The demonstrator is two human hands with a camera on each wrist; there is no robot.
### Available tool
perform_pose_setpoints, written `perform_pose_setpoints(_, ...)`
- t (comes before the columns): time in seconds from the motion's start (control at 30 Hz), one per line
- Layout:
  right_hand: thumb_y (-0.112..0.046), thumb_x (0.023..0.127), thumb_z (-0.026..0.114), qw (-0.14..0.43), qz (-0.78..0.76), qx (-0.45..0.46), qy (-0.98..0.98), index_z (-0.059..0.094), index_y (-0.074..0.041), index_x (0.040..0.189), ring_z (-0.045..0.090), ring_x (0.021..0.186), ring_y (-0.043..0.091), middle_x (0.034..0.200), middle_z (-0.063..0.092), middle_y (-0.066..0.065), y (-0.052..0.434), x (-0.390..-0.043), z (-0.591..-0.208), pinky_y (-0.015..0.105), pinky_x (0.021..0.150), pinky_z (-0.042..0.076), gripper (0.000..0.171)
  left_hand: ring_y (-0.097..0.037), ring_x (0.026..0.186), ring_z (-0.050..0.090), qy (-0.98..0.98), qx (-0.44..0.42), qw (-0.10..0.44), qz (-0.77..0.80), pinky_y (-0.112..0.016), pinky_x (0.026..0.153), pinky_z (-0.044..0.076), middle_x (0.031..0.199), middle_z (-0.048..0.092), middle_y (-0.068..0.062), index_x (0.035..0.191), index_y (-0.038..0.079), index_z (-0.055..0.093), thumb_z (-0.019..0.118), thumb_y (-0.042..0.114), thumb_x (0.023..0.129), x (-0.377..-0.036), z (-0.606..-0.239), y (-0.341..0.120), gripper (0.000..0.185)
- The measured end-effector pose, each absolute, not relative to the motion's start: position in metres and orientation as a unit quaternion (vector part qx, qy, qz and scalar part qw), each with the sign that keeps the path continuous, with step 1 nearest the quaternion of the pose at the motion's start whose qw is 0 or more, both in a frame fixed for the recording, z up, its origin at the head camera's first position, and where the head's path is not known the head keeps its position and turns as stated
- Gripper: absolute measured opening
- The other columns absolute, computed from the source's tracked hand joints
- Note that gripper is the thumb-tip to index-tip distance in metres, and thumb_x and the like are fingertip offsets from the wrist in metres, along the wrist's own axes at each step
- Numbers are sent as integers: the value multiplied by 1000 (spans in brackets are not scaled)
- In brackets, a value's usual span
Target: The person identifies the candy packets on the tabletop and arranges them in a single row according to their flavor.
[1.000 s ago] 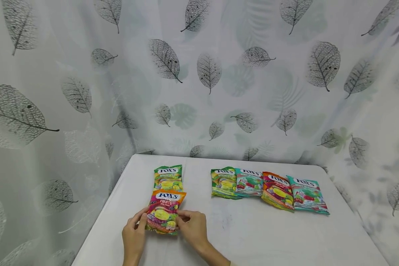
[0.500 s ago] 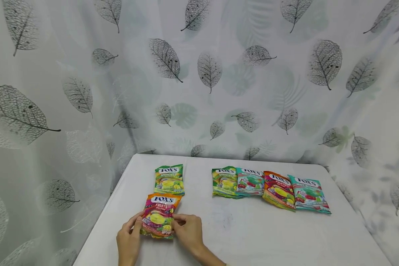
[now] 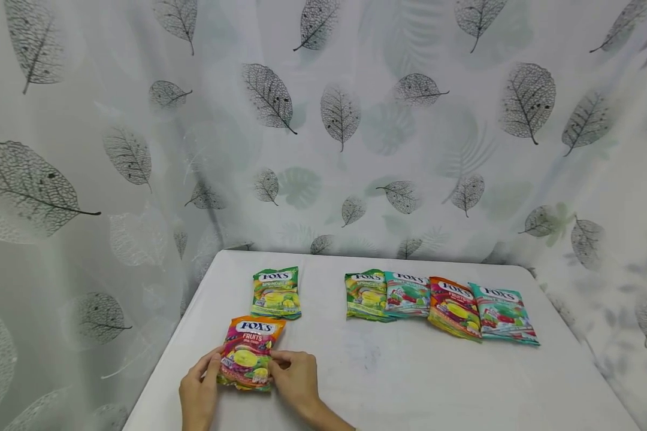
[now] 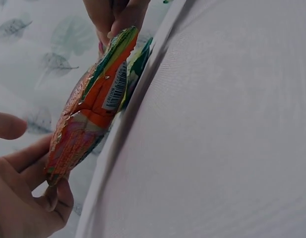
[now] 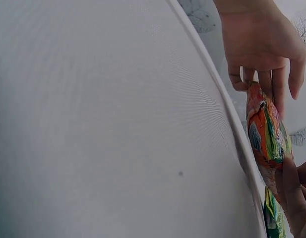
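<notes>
Head view: your left hand (image 3: 198,392) and right hand (image 3: 298,381) gripped the Fruits bag (image 3: 247,358), near left, so its handling seemed unfinished. Beyond it, one green bag (image 3: 276,294) lay; far right, four bags (image 3: 454,306) lay untouched.

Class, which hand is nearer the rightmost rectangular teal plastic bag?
Right. The right hand is left of the teal bag; the left hand is farther left, across an orange-magenta plastic bag.
</notes>
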State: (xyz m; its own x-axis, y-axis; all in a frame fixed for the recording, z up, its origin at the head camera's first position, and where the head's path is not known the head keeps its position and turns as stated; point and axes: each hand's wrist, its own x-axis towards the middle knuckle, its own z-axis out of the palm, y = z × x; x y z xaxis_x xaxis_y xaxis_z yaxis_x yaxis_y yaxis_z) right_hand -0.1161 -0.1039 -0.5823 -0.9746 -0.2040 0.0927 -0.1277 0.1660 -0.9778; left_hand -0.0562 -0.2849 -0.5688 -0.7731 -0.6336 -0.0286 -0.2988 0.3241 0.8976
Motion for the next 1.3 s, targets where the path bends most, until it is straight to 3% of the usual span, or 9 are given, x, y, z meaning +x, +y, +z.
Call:
perform_pose_setpoints(0.3,1,87,76,33,-621,-108,776,82,-1,106,68,55,5,72,75,-8,-109,-119,-589,19,51,55,19,-43,131,55,-803,288,132,-504,-56,102,45,140,62,-26,140,4,65,46,53,109,-58,-573,-290,61)
perform_pose_setpoints(0.53,1,87,76,16,-615,-106,781,82,-1,105,66,55,1,72,75,-9,-110,-122,-595,18,50,54,19,-38,124,62,-814,283,122,-492,-41,94,50,139,63,-24,143,6,62,48,53,108,-60,-580,-288,60)
perform_pose_setpoints(0.7,2,86,76,9,-617,-113,779,81,2,104,65,55,-1,72,75,-7,-110,-122,-598,18,49,54,19,-41,125,61,-820,278,110,-488,-53,103,47,141,62,-25,146,6,59,46,55,108,-60,-582,-288,63)
perform_pose_setpoints(0.9,-3,81,81,-14,-583,-106,806,83,-2,96,63,54,-7,69,74,-9,-107,-125,-600,16,51,53,15,-40,118,63,-841,267,98,-460,-53,96,48,132,67,-25,145,8,60,47,52,109,-62,-585,-287,59)
perform_pose_setpoints(1.13,-16,77,88,-1,-515,-79,854,84,-13,86,55,50,-6,59,65,-21,-101,-128,-596,20,53,44,10,-54,130,45,-875,262,86,-397,-69,107,34,147,52,-32,143,4,61,54,39,108,-62,-583,-284,50)
perform_pose_setpoints(1.3,-17,78,88,0,-497,-103,862,84,-14,83,54,51,-6,60,65,-21,-96,-132,-594,20,54,44,7,-52,124,44,-882,275,100,-370,-66,99,37,144,50,-33,140,2,61,59,31,104,-68,-576,-281,46)
